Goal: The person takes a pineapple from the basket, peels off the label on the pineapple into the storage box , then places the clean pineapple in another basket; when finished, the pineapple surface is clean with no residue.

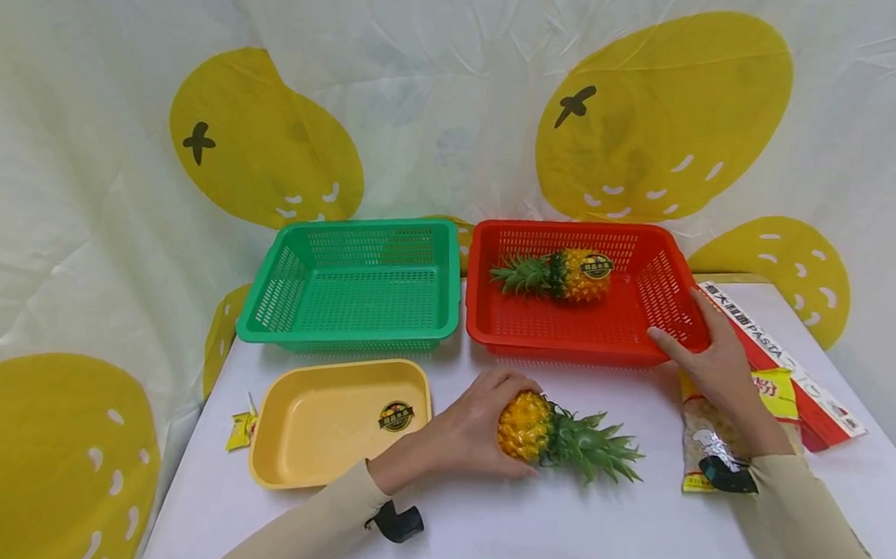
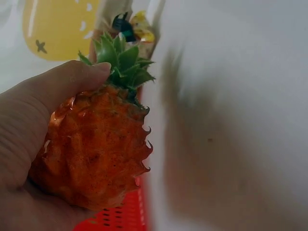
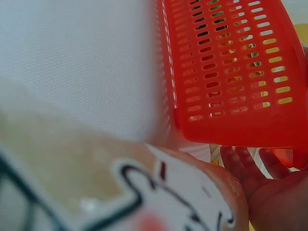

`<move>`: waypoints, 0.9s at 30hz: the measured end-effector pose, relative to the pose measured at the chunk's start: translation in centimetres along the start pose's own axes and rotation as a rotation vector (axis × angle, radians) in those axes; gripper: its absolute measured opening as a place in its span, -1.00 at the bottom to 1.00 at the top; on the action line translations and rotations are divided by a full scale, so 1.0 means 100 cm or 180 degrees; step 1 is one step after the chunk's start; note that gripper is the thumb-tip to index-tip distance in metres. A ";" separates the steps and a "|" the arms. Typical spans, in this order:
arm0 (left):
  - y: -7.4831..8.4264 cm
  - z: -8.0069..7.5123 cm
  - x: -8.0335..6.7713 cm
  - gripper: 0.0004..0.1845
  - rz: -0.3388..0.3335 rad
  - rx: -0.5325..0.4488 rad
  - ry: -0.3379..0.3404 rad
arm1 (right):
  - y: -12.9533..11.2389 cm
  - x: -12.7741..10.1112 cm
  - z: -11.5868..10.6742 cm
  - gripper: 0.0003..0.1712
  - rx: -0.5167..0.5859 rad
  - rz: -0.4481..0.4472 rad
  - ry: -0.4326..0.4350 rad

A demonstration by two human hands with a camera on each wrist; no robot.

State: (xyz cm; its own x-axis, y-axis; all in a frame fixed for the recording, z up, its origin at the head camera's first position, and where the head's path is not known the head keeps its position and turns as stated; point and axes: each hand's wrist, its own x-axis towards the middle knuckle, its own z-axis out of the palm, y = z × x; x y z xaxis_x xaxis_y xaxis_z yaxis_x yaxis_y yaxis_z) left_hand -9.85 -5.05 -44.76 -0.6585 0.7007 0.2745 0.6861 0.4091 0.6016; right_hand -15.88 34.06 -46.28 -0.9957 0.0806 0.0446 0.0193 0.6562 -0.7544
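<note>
My left hand (image 1: 487, 419) grips a small yellow pineapple (image 1: 526, 425) that lies on the white table (image 1: 482, 531), its green leaves pointing right. In the left wrist view the same pineapple (image 2: 96, 154) fills my palm, with the thumb (image 2: 72, 77) curled up to the leaves. My right hand (image 1: 703, 353) rests against the right front corner of the red basket (image 1: 666, 281), thumb along the front wall and fingers fairly straight up the side. Seen from the right wrist, those fingers (image 3: 240, 163) lie under the basket's rim (image 3: 231, 72). A second pineapple (image 1: 568, 274) lies inside the red basket.
A green basket (image 1: 282, 289) stands left of the red one. A yellow tray (image 1: 321, 424) with a round sticker sits in front of it, beside a small yellow packet (image 1: 240, 429). A clear pasta bag (image 1: 711, 437) and a red pasta package (image 1: 797, 370) lie under my right forearm.
</note>
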 end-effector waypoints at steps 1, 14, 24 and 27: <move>0.001 -0.005 0.000 -0.02 0.0004 -0.0042 0.0015 | 0.000 0.000 0.000 0.18 0.0001 -0.0005 -0.0002; -0.001 -0.074 -0.004 -0.06 -0.0189 -0.0127 0.0374 | 0.002 0.000 0.001 0.16 -0.0002 0.0024 -0.0008; -0.025 -0.133 -0.003 -0.03 -0.0238 0.0072 0.0725 | 0.000 -0.001 0.001 0.16 -0.0034 0.0109 -0.0031; -0.037 -0.154 -0.001 -0.03 -0.0225 0.0220 0.0791 | 0.000 0.000 0.002 0.18 -0.0033 0.0161 -0.0043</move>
State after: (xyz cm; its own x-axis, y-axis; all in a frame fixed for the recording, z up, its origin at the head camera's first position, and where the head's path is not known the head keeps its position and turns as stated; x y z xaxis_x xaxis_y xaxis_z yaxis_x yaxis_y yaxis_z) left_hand -17.08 -15.60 -35.49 -0.7554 0.5075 0.4145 0.6496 0.4968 0.5755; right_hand -15.85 33.93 -46.40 -0.9946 0.1038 -0.0023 0.0706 0.6592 -0.7487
